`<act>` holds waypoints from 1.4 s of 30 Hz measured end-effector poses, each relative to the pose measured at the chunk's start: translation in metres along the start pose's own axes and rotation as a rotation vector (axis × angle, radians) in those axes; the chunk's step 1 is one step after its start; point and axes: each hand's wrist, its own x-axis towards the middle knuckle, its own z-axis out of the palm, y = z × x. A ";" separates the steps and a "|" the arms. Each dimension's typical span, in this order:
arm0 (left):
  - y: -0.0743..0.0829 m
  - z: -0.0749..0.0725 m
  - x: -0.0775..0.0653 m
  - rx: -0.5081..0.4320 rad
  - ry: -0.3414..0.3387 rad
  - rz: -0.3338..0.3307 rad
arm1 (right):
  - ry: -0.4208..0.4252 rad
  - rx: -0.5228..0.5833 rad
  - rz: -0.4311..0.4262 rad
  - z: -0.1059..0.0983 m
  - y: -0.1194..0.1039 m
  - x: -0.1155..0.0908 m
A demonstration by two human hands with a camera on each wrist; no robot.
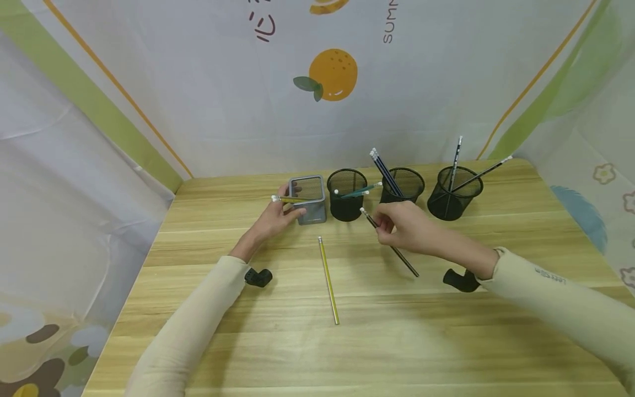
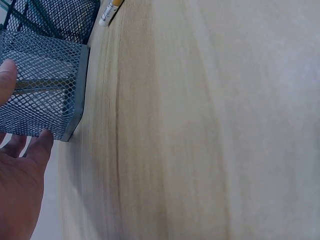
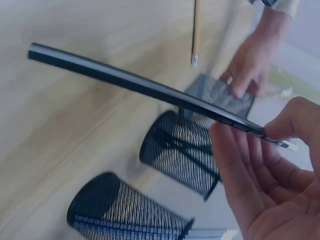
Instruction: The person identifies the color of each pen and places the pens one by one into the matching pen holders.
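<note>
My left hand (image 1: 272,221) holds the square grey mesh pencil holder (image 1: 312,214) from its left side, thumb at the front and fingers behind. Yellow pencils (image 1: 285,199) lean in that holder, their eraser ends pointing left over the hand. My right hand (image 1: 409,227) pinches a black pencil (image 3: 125,84) between thumb and fingers, above the table. Its white eraser end points up and left, its other end down and right. One yellow pencil (image 1: 328,282) lies on the table between my arms.
Right of the grey holder stand three round black mesh holders: one with teal pencils (image 1: 346,212), one with dark blue pencils (image 1: 387,173), one with black-and-white pencils (image 1: 453,165). Black elbow-shaped pieces (image 1: 259,278) sit by each wrist. A printed curtain (image 1: 223,110) hangs behind the wooden table (image 1: 238,353).
</note>
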 end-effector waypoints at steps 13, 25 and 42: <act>-0.030 0.003 0.009 0.025 0.015 -0.012 | 0.283 0.088 -0.102 -0.045 0.023 -0.036; -0.034 0.001 0.010 0.015 0.016 -0.021 | 0.533 0.308 -0.095 -0.075 0.042 -0.051; -0.033 0.000 0.010 0.020 0.027 -0.020 | 0.810 0.684 -0.227 -0.107 0.065 -0.049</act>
